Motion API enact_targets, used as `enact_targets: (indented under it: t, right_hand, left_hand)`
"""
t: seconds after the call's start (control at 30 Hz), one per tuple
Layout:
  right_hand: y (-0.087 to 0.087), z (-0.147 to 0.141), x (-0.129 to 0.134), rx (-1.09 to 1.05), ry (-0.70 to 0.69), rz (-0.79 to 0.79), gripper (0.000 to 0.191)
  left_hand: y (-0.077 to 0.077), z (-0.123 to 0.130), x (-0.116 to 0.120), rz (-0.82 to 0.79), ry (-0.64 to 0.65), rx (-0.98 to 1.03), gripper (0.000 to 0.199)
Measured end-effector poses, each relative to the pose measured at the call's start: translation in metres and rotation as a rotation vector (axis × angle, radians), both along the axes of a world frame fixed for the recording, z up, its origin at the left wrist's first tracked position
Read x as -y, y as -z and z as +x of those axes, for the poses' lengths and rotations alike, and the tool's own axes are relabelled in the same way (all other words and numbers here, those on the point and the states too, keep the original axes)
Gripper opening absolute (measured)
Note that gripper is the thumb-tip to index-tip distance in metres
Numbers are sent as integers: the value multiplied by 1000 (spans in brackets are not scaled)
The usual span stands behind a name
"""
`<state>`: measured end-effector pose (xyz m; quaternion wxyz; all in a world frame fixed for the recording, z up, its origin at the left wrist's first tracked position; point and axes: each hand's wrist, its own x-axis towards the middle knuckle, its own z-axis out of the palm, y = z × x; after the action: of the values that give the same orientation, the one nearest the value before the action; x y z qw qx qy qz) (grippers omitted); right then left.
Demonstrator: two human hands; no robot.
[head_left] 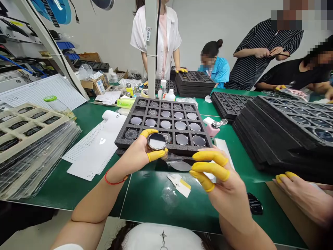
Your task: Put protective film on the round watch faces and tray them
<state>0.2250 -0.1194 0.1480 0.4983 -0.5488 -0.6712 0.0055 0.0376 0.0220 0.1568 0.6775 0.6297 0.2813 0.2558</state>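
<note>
My left hand, with yellow finger cots on thumb and forefinger, grips a round watch case by its rim, its glossy dark face turned up. Opposite it, my right hand has its yellow-cotted fingers pinched together on the end of a thin clear film. This film stretches toward the watch case; whether it touches the case I cannot tell. Just behind both hands lies a black foam tray of round watch cases, some face up and some back up. Below them are a white-and-yellow paper tag and crumpled clear plastic.
Stacked black trays stand on the right, near a co-worker's hand. A pink pump bottle is beside my tray. Left are white sheets and stacked plastic trays. A post rises behind. Several people work across the table.
</note>
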Motion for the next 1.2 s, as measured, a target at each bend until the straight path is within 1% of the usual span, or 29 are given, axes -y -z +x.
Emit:
enact_targets:
  t: [0.07, 0.13, 0.17, 0.23, 0.33, 0.47, 0.6, 0.77, 0.93, 1.1, 1.2]
  right_hand:
    - [-2, 2, 2, -175, -14, -24, 12]
    - [1, 2, -3, -354, -38, -80, 5]
    - [3, 2, -7, -440, -63, -121, 4]
    - [9, 0, -17, -609, -134, -228, 8]
    - [15, -5, -30, -828, -243, -371, 16]
    - [14, -9, -33, -1001, -308, -435, 15]
    - [11, -9, -32, -1070, -342, -467, 10]
    - [11, -8, -32, -1090, -372, -488, 7]
    - [14, -10, -33, -1095, -350, -454, 10]
    - [14, -11, -32, -1078, -341, -443, 12]
    - [13, -10, -32, -1060, -343, -438, 12]
  left_hand:
    - [2, 1, 2, 38, 44, -40, 59]
    - [4, 3, 7, 101, 107, -84, 58]
    - [5, 4, 10, 130, 141, -97, 58]
    - [6, 6, 17, 185, 190, -110, 55]
    - [7, 7, 23, 262, 204, -125, 53]
    - [8, 7, 24, 339, 197, -153, 53]
    - [11, 8, 23, 371, 190, -141, 52]
    - [12, 8, 24, 368, 200, -130, 52]
    - [12, 8, 24, 409, 192, -156, 53]
    - [11, 8, 24, 491, 181, -164, 52]
    - [12, 8, 24, 495, 188, -160, 52]
